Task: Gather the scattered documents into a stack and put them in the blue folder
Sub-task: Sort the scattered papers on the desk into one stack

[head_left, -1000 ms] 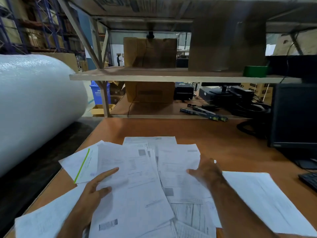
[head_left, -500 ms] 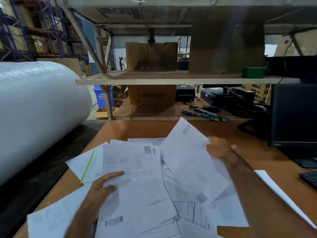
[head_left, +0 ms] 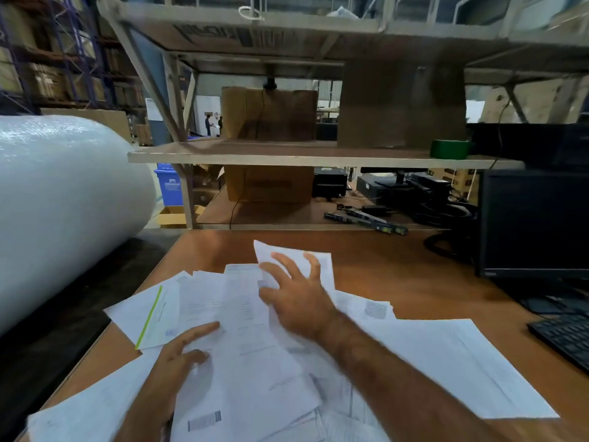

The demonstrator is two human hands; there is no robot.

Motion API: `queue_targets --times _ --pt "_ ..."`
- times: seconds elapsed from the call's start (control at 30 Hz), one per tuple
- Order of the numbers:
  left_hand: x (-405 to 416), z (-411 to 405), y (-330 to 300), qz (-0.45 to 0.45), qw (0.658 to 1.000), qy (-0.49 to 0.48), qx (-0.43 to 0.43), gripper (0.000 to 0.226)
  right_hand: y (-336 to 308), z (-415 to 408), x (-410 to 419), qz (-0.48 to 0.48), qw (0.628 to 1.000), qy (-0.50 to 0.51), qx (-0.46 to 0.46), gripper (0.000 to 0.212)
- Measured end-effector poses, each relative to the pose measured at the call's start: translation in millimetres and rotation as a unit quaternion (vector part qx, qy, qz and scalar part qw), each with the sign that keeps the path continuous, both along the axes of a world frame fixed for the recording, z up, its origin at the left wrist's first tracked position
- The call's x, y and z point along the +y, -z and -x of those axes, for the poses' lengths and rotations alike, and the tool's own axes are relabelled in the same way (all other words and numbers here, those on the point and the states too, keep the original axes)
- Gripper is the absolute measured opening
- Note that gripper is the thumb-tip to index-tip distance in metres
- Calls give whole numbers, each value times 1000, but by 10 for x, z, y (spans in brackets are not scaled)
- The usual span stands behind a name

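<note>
Documents (head_left: 255,355) lie fanned across the near half of the wooden desk (head_left: 414,275), overlapping loosely, not squared into a stack. Landmark = the barcode sheet (head_left: 242,378), the long page on top of the pile's middle

Left hand (head_left: 178,355) rests on the left edge of the barcode sheet, fingers straight and slightly spread, index tip touching the paper, gripping nothing

Right hand (head_left: 296,298) is above the far end of the barcode sheet, fingers spread wide, palm down on a single loose sheet (head_left: 293,256) whose far corner is lifted off the desk. Thumb side is blurred, so can't tell if it pinches that page or just presses it

Green-striped page (head_left: 149,314) lies just left of the barcode sheet, partly under it. Large plain sheet (head_left: 462,362) is to its right, under the right forearm

Blue folder: not visible in this view

Well right of the barcode sheet: black monitor (head_left: 535,224), keyboard (head_left: 564,339). Far left: bubble-wrap roll (head_left: 63,212)
</note>
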State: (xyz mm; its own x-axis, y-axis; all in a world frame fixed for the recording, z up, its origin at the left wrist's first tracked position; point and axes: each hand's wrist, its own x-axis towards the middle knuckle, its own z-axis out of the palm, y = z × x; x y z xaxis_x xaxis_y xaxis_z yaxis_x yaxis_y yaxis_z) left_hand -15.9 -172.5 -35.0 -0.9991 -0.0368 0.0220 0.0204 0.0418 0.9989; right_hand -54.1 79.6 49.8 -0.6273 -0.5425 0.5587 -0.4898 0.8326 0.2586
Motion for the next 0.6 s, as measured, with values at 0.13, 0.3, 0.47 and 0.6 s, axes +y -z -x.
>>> queue_targets --times 0.13,0.3,0.47,0.6 --pt "14 -29 -21 4 1000 -4 10 54 676 -282 -456 110 993 8 -34 29" --pt "20 -55 -33 1 1000 -6 27 40 819 -293 -700 185 978 35 -88 40" --pt "11 -56 3 15 999 -18 23 33 967 -180 -550 196 963 123 -141 70" --pt "-7 -24 70 29 999 -12 6 58 987 -113 -174 238 941 194 -145 67"
